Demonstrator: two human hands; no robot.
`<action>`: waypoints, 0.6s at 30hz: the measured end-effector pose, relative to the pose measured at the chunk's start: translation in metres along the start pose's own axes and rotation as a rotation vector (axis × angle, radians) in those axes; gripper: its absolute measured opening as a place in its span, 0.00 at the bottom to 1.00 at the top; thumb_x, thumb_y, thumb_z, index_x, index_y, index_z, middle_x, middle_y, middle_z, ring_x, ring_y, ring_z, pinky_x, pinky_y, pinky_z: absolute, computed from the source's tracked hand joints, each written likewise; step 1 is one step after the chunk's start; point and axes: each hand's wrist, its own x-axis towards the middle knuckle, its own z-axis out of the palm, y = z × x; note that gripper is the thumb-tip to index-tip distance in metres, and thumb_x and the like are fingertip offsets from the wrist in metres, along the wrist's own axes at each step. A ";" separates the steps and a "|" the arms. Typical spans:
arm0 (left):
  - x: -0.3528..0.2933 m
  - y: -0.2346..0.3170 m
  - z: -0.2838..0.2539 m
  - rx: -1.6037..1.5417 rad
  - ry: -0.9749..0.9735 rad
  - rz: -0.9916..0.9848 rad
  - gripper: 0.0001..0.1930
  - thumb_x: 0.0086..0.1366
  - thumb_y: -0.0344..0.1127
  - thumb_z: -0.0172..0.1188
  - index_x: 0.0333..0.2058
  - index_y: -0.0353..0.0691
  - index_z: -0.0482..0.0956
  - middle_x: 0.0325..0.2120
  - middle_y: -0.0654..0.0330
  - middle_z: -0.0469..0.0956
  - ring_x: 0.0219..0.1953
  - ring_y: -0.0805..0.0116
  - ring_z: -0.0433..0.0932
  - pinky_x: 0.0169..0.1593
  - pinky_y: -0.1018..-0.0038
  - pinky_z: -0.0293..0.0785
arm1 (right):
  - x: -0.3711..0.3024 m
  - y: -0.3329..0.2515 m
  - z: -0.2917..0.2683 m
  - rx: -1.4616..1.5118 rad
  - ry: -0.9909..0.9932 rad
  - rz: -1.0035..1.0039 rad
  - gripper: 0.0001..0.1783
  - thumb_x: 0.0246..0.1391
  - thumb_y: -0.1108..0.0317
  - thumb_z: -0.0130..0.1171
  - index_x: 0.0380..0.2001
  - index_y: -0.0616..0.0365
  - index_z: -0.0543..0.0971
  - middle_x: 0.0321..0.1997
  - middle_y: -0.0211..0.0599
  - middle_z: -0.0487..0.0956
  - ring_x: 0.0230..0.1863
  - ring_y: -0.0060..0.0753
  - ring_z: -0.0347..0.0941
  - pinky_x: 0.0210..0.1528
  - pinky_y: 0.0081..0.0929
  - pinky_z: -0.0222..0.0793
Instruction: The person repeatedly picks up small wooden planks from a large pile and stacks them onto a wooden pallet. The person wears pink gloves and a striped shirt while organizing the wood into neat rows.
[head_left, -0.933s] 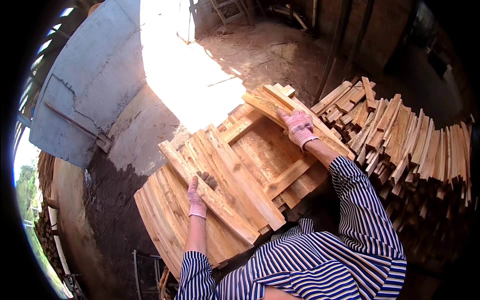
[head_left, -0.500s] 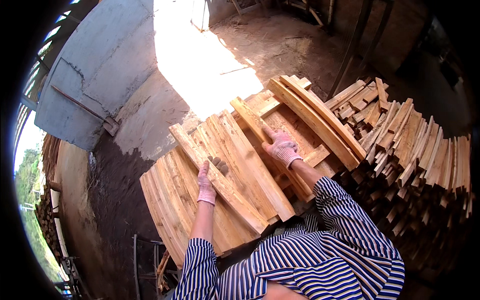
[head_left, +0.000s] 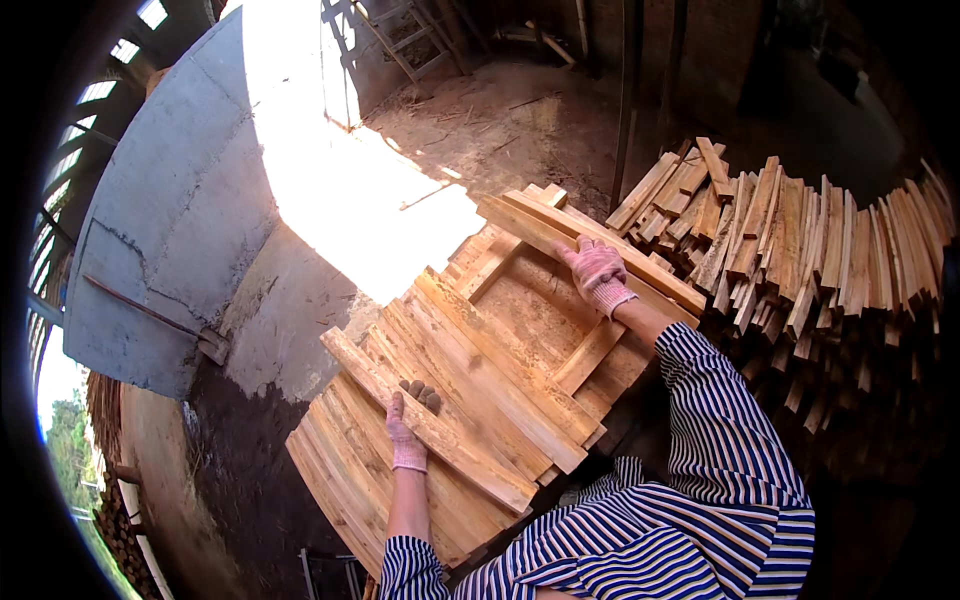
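My left hand (head_left: 405, 437), in a pinkish knit glove with dark grey fingertips, is closed around a narrow wooden board (head_left: 470, 455). The thumb lies on the near side and the fingers curl over the far edge. This board rests slanted on top of a row of pale boards (head_left: 345, 455) laid side by side. At the right, my right hand (head_left: 597, 270), gloved alike, grips the nearer of two long boards (head_left: 525, 228) lying together; part of its fingers is hidden. Between the row and this pair, a wooden frame with a crosspiece (head_left: 590, 355) shows.
A large pile of cut boards (head_left: 800, 240) stands at the right. Ahead is a dirt floor with a bright sunlit patch (head_left: 370, 210). A grey wall (head_left: 170, 210) rises at the left, with a long-handled tool (head_left: 150, 305) against it. A wooden ladder-like rack (head_left: 405, 40) stands farther back.
My right hand has let go of a board, which now lies against the row, and has moved right onto the pair of boards. My left hand keeps its board. The view has shifted.
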 end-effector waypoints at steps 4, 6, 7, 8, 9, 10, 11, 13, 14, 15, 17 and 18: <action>0.005 0.003 -0.008 0.049 -0.030 0.018 0.14 0.75 0.41 0.51 0.53 0.41 0.70 0.41 0.54 0.76 0.43 0.56 0.77 0.48 0.56 0.80 | 0.023 0.048 -0.042 0.195 -0.085 0.052 0.41 0.58 0.56 0.61 0.73 0.26 0.59 0.61 0.41 0.70 0.63 0.46 0.70 0.59 0.41 0.72; 0.007 -0.003 -0.004 0.036 -0.003 0.004 0.14 0.75 0.41 0.52 0.53 0.41 0.70 0.41 0.54 0.75 0.42 0.57 0.76 0.47 0.57 0.80 | 0.042 0.083 -0.017 0.367 -0.251 0.094 0.43 0.58 0.53 0.64 0.74 0.25 0.58 0.66 0.41 0.70 0.68 0.47 0.67 0.63 0.44 0.69; 0.008 0.000 0.000 0.029 0.008 0.011 0.14 0.74 0.41 0.52 0.53 0.41 0.69 0.41 0.54 0.75 0.42 0.57 0.76 0.47 0.57 0.79 | 0.048 0.091 -0.015 0.432 -0.286 0.091 0.44 0.58 0.52 0.65 0.74 0.25 0.57 0.68 0.41 0.70 0.69 0.47 0.66 0.65 0.46 0.67; 0.006 0.002 0.000 0.021 0.010 0.014 0.14 0.74 0.41 0.52 0.52 0.41 0.70 0.41 0.53 0.75 0.41 0.56 0.76 0.46 0.58 0.79 | 0.050 0.090 -0.020 0.427 -0.344 0.072 0.45 0.58 0.52 0.66 0.74 0.22 0.56 0.71 0.40 0.69 0.71 0.48 0.65 0.63 0.49 0.70; 0.005 0.002 0.000 0.012 0.011 0.018 0.14 0.74 0.42 0.52 0.52 0.41 0.70 0.40 0.53 0.75 0.40 0.56 0.76 0.46 0.58 0.79 | 0.052 0.085 -0.023 0.370 -0.349 0.084 0.44 0.58 0.53 0.66 0.74 0.21 0.57 0.69 0.41 0.69 0.69 0.48 0.67 0.61 0.49 0.72; 0.005 0.003 0.000 0.004 0.011 0.021 0.14 0.74 0.42 0.53 0.51 0.41 0.70 0.40 0.53 0.76 0.39 0.56 0.75 0.45 0.58 0.79 | 0.054 0.079 -0.026 0.314 -0.353 0.096 0.43 0.59 0.53 0.66 0.74 0.20 0.57 0.68 0.41 0.70 0.68 0.49 0.69 0.58 0.49 0.74; 0.002 0.003 -0.001 -0.008 0.023 0.027 0.14 0.74 0.42 0.53 0.51 0.40 0.70 0.40 0.52 0.76 0.39 0.55 0.75 0.45 0.59 0.79 | 0.051 0.063 -0.036 0.254 -0.364 0.100 0.43 0.59 0.54 0.65 0.73 0.19 0.57 0.67 0.42 0.71 0.66 0.49 0.70 0.56 0.49 0.76; 0.000 0.003 0.003 -0.020 0.041 0.034 0.14 0.74 0.42 0.52 0.50 0.40 0.70 0.40 0.52 0.76 0.39 0.55 0.75 0.45 0.59 0.79 | 0.033 0.038 -0.040 0.141 -0.228 0.032 0.40 0.57 0.56 0.65 0.71 0.23 0.63 0.56 0.45 0.74 0.57 0.46 0.76 0.49 0.44 0.77; 0.000 0.001 0.006 -0.011 0.055 0.031 0.14 0.74 0.41 0.52 0.50 0.40 0.70 0.40 0.52 0.75 0.39 0.55 0.75 0.45 0.59 0.78 | 0.020 0.028 -0.041 0.172 -0.235 0.016 0.40 0.57 0.55 0.65 0.71 0.23 0.63 0.57 0.44 0.74 0.56 0.47 0.76 0.49 0.44 0.77; 0.001 -0.001 0.008 -0.002 0.069 0.027 0.13 0.74 0.41 0.52 0.50 0.39 0.70 0.40 0.52 0.75 0.39 0.55 0.75 0.45 0.59 0.78 | 0.010 0.014 -0.041 0.204 -0.242 0.001 0.39 0.57 0.55 0.65 0.71 0.23 0.63 0.58 0.44 0.74 0.56 0.48 0.77 0.50 0.44 0.77; 0.003 -0.004 0.012 0.030 0.072 0.026 0.13 0.74 0.40 0.52 0.51 0.40 0.71 0.40 0.52 0.76 0.39 0.54 0.76 0.45 0.58 0.78 | -0.011 -0.013 -0.020 0.357 -0.185 -0.055 0.35 0.60 0.50 0.61 0.70 0.25 0.66 0.58 0.45 0.74 0.55 0.49 0.76 0.50 0.43 0.77; 0.005 -0.003 0.007 0.000 0.050 0.018 0.13 0.74 0.40 0.52 0.51 0.40 0.71 0.40 0.52 0.76 0.39 0.54 0.76 0.45 0.58 0.79 | -0.022 -0.038 -0.003 0.303 -0.173 -0.101 0.34 0.63 0.46 0.56 0.72 0.27 0.63 0.53 0.44 0.74 0.49 0.42 0.77 0.41 0.41 0.77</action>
